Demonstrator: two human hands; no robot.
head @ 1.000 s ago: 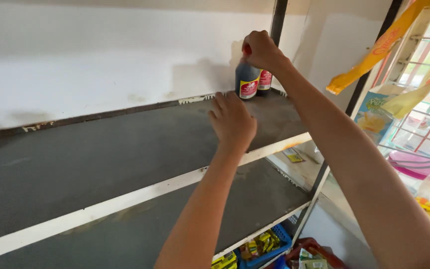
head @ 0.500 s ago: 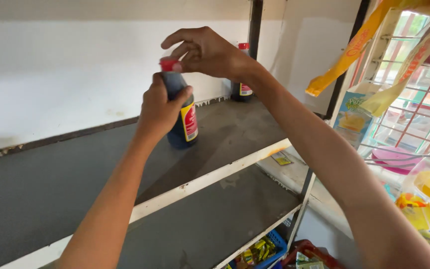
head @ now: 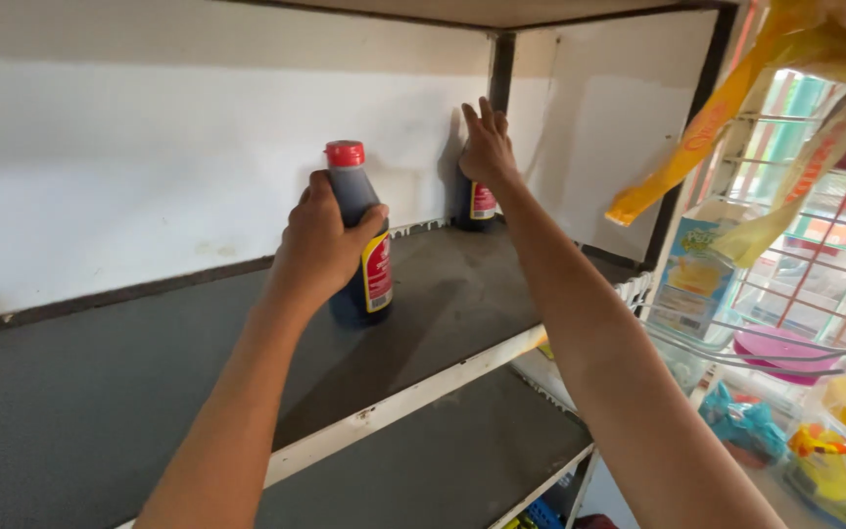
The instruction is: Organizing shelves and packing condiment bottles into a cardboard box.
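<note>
Looking down from the head camera, the left hand (head: pixel 323 245) is wrapped around a dark bottle (head: pixel 362 245) with a red cap and a red and yellow label; the fingers (head: pixel 369 223) are closed firmly on its middle. This bottle stands upright on the dark shelf (head: pixel 129 392), near the middle and a little back from the white front edge.

The right hand (head: pixel 488 147) reaches to the far right corner of the shelf, where a second dark bottle (head: pixel 480 204) stands upright close to the white wall (head: pixel 149 167) and beside the black corner post (head: pixel 499 73). The hand covers the top of this bottle, with the fingers stretched upward and rather loose; I cannot tell if they really grip it. The two bottles are well apart.

Below there is a lower shelf (head: pixel 443 470) of the same dark colour. On the right side hang yellow snack packets (head: pixel 717 127) on a wire rack (head: pixel 815 255), and a pink lid (head: pixel 785 348) lies under them.
</note>
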